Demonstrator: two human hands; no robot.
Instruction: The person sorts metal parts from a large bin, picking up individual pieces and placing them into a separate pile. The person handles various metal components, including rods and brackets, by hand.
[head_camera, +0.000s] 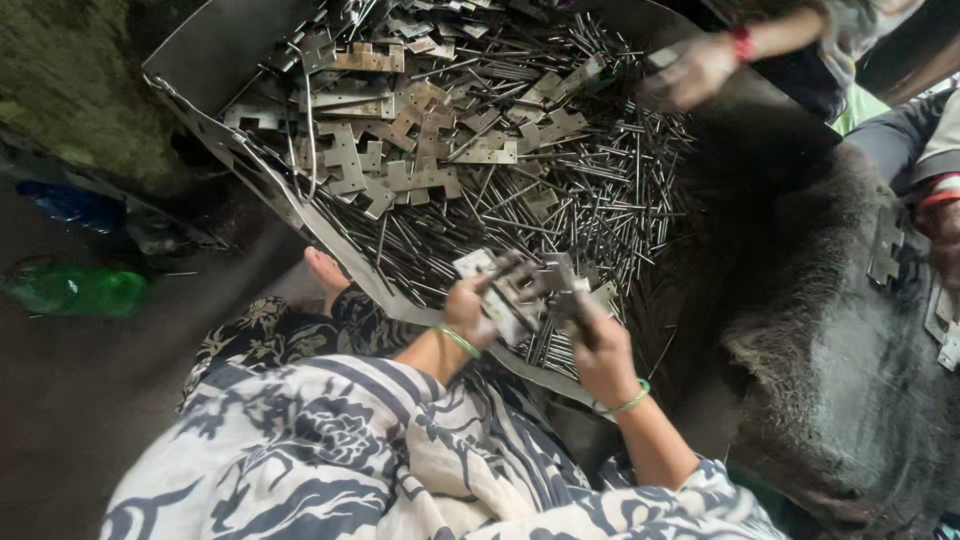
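Left hand (470, 308) is curled shut around a flat metal hinge leaf (487, 283), pale grey with notched knuckles, held up just over the lap. Right hand (598, 345) sits right next to it, touching at the fingertips, and it's gripping a darker hinge piece (560, 285) too, though honestly the two parts blur together where the fingers overlap, so I can't tell if they're already meshed or just pressed side by side. Both wrists have thin green bangles (630, 402).

Just past the hands, further from the body, there's a big bent sheet-metal tray (215, 45) piled with more hinge leaves (400, 130) on the far left side and a huge tangle of thin steel pins (590, 190) right beyond the fingertips. Way too many to pick apart, it's basically a grey haystack. The tray's near edge runs under the hands and gets hidden by them.

Below the hands it's all blue-and-white patterned fabric (350, 450), with a bare foot (327, 275) poking out just left of the left hand.

Far up to the right of the right hand, another person's hand (695, 70) with a red band reaches toward the pins, motion-blurred, arm cut off by the frame. A few loose hinge leaves (885, 245) lie on a dark lump well off to the right. Green bottle (80, 290) on the floor, far left, half in shadow.
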